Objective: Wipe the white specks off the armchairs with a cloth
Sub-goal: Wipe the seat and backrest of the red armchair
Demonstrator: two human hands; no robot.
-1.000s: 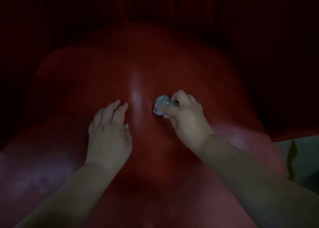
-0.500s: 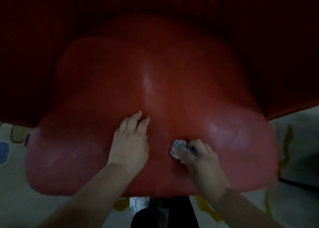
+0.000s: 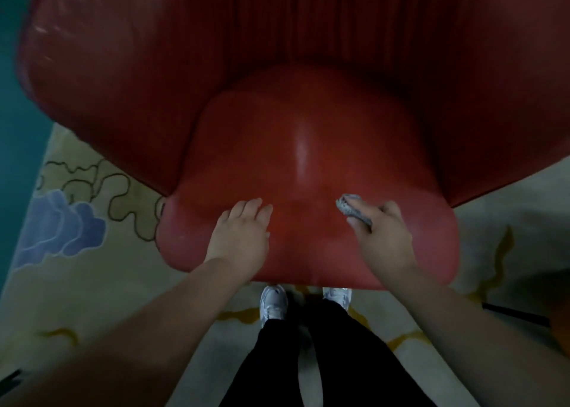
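A glossy red armchair point(image 3: 302, 123) fills the upper view, its rounded seat cushion bulging toward me. My right hand point(image 3: 384, 234) pinches a small crumpled grey cloth point(image 3: 351, 209) and holds it against the front right of the seat. My left hand point(image 3: 240, 230) rests flat on the front left of the seat, fingers straight and together. Faint pale smears show on the armrest point(image 3: 43, 33) at upper left. No white specks are plain near the hands.
A cream carpet point(image 3: 92, 283) with blue cloud and yellow patterns lies under the chair. My legs in black trousers and white shoes point(image 3: 273, 303) stand at the seat's front edge. A teal wall point(image 3: 15, 98) runs along the left.
The camera has pulled back, so the whole seat and the floor show. Both hands have slid toward the seat's front edge, and the right hand with the cloth has shifted right.
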